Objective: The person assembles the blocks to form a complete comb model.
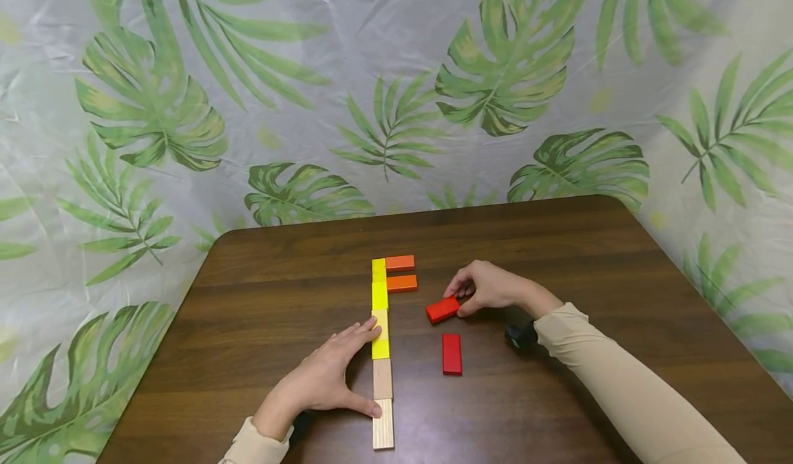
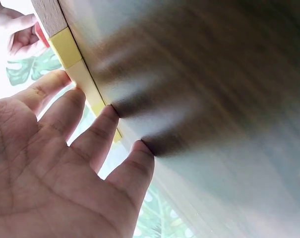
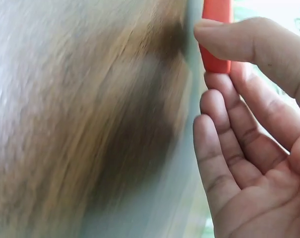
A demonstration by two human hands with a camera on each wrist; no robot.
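Note:
In the head view my right hand [image 1: 492, 288] pinches a red block [image 1: 441, 310] between thumb and fingers, slightly tilted just above or on the table; contact is unclear. The right wrist view shows the thumb pressed on this red block [image 3: 218, 67]. My left hand [image 1: 328, 371] spreads along a straight row of blocks. Its thumb touches the near pale wooden block [image 1: 383, 431], and its fingertips touch the yellow part [image 1: 381, 348] of the row. Another plain wooden block [image 1: 383, 379] lies between. A second red block [image 1: 451, 354] lies flat, nearer than the held one.
Two orange blocks, a far one [image 1: 400, 263] and a nearer one [image 1: 403, 283], stick out rightward from the row's far yellow blocks [image 1: 379, 295]. Everything lies on a dark wooden table [image 1: 279, 278]. A leaf-patterned cloth [image 1: 396, 51] hangs behind it.

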